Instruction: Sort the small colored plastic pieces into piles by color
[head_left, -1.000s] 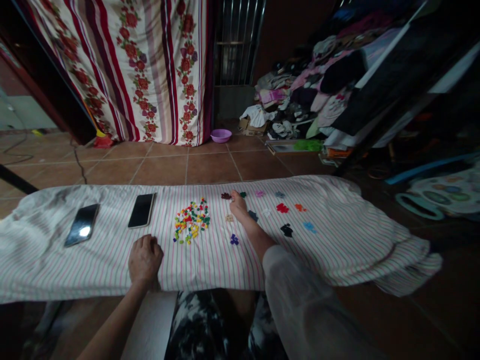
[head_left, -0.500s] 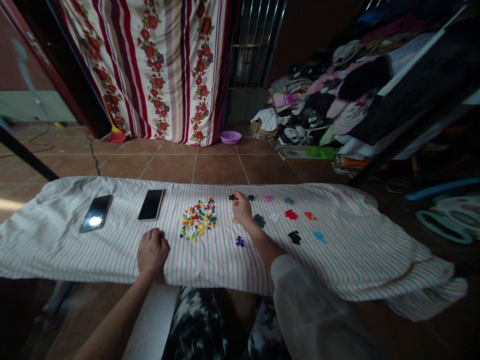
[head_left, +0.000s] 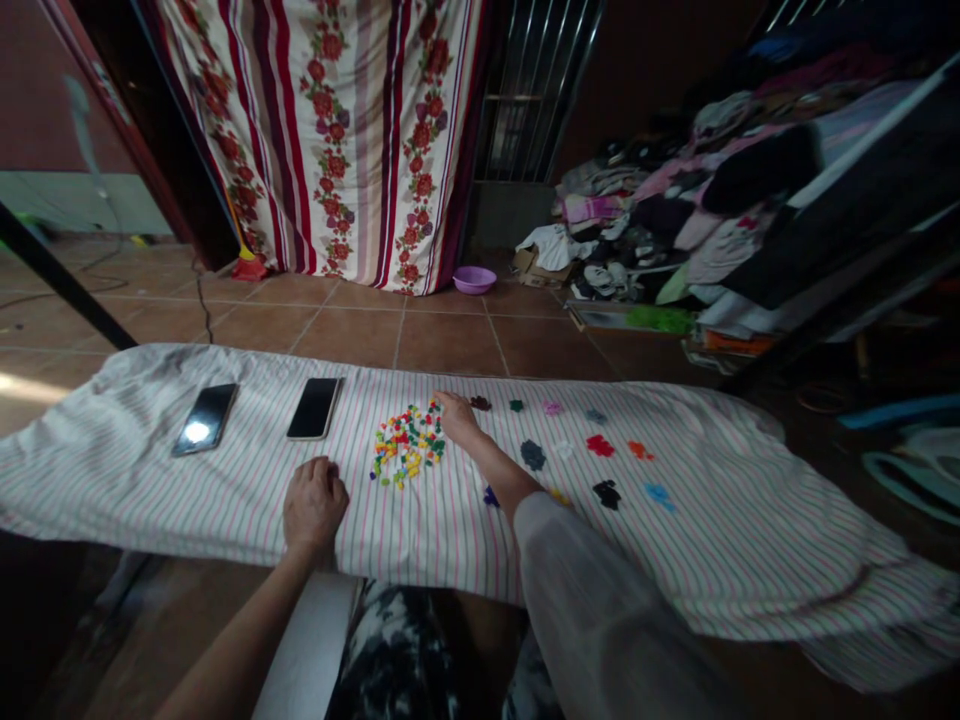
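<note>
My right hand (head_left: 458,418) reaches over the right edge of a mixed heap of small coloured pieces (head_left: 405,450), thumb and fingers drawn together at its upper corner. Whether a piece is between those fingertips is too small to make out. On the striped cloth, left of the heap, my left hand (head_left: 315,503) rests with curled fingers and nothing visible in it. Sorted piles lie right of my right hand: brown pieces (head_left: 481,403), dark green pieces (head_left: 517,405), pink pieces (head_left: 553,408), dark grey pieces (head_left: 533,455) and red pieces (head_left: 600,445). My right forearm partly covers yellow and purple piles.
Two phones, a dark phone (head_left: 206,418) and a pale-edged phone (head_left: 315,408), lie at the left on the striped cloth (head_left: 720,500). Black pieces (head_left: 607,494) and blue pieces (head_left: 660,496) lie farther right. Beyond are a purple basin (head_left: 474,280) and heaped clothes (head_left: 675,200).
My right hand has moved left, from the brown pile to the mixed heap's upper right edge. My left hand stays in place on the cloth. The view has shifted slightly.
</note>
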